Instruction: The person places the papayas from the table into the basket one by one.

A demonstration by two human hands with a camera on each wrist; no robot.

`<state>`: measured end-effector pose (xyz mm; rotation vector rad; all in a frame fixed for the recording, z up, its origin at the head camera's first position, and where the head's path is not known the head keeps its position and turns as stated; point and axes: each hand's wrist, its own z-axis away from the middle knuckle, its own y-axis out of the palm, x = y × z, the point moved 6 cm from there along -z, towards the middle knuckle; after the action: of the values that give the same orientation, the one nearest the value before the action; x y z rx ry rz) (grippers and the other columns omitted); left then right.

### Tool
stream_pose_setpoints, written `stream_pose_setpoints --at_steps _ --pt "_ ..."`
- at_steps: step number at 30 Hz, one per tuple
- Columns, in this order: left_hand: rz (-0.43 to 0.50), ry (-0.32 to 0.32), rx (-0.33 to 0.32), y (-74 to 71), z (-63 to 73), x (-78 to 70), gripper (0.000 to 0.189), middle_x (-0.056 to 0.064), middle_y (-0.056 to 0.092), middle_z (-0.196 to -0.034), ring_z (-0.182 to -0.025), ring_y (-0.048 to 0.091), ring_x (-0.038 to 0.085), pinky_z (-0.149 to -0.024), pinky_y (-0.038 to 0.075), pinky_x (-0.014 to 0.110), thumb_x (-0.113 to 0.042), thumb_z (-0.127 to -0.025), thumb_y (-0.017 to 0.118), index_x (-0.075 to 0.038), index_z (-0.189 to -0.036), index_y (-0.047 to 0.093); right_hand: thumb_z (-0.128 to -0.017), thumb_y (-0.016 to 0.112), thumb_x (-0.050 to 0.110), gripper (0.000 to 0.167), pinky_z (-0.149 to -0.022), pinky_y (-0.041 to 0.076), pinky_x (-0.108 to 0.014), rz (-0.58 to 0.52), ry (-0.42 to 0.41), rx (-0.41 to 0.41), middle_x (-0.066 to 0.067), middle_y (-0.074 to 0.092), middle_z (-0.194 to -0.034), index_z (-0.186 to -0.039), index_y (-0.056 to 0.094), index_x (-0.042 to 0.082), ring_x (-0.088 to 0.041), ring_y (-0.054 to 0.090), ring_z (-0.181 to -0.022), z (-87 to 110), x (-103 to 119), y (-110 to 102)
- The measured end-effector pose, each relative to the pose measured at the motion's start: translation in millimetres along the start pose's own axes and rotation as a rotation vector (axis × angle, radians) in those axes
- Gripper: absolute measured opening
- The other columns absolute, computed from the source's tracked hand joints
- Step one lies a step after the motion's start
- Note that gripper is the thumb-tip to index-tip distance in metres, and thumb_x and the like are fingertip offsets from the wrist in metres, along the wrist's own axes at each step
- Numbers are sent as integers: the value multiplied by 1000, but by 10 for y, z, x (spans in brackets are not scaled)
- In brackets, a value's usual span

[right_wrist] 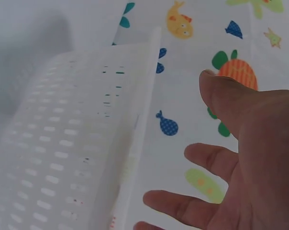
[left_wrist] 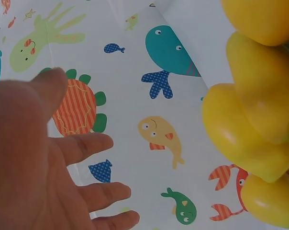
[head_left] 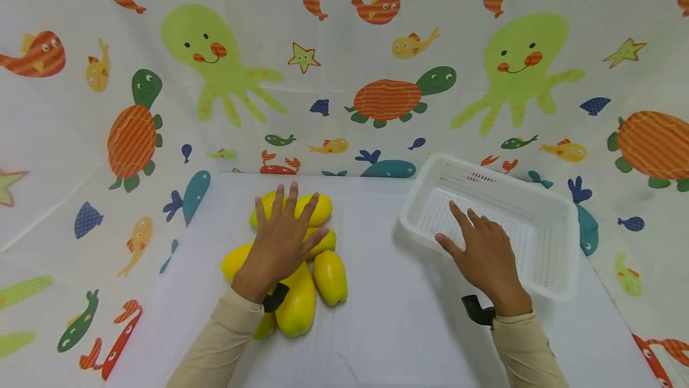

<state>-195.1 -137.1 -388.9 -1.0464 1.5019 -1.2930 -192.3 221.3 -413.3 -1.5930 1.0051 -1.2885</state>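
My left hand hovers with spread fingers over a heap of several yellow, mango-like fruits, partly covering them. In the left wrist view that hand is empty, its fingers apart from the fruits at the right edge. On the other side, my right hand is held over the near side of a white perforated plastic basket, fingers spread and slightly bent. Nothing lies in the basket. From the right wrist, the hand holds nothing and the basket's slotted wall stands beside the fingers.
A white table carries the fruits on the left and the basket at the back right. Behind and around it hangs a white cloth printed with sea animals. Dark wrist mounts sit below each hand at the beige cuffs.
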Motion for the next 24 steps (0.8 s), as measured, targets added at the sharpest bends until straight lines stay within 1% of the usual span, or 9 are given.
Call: stream_pose_setpoints --at_steps 5,12,17,24 --pt "49 -24 -2 27 81 104 75 26 18 -176 -163 14 52 -122 6 84 -60 -107 50 -20 -168 34 -104 66 45 72 -115 34 -75 9 1 10 -35 47 -158 -164 40 17 -61 44 -141 7 -32 32" --pt "90 -46 -44 52 193 240 74 25 23 -175 -162 17 51 -121 10 85 -57 -106 55 -20 -167 36 -101 71 42 68 -108 41 -76 20 1 -16 -36 56 -148 -159 50 14 -63 54 -130 44 -77 73" --pt "146 -64 -60 80 257 340 74 23 24 -175 -161 18 51 -120 10 85 -54 -106 58 -18 -167 36 -100 74 39 66 -106 44 -74 8 -3 -29 -35 60 -145 -156 53 13 -60 58 -128 65 -96 82" --pt "158 -87 -76 163 325 466 75 25 30 -172 -159 22 52 -120 14 85 -55 -105 60 -17 -166 37 -99 75 38 62 -98 49 -71 -25 -31 -58 -32 66 -138 -153 58 12 -58 64 -118 107 -146 100"
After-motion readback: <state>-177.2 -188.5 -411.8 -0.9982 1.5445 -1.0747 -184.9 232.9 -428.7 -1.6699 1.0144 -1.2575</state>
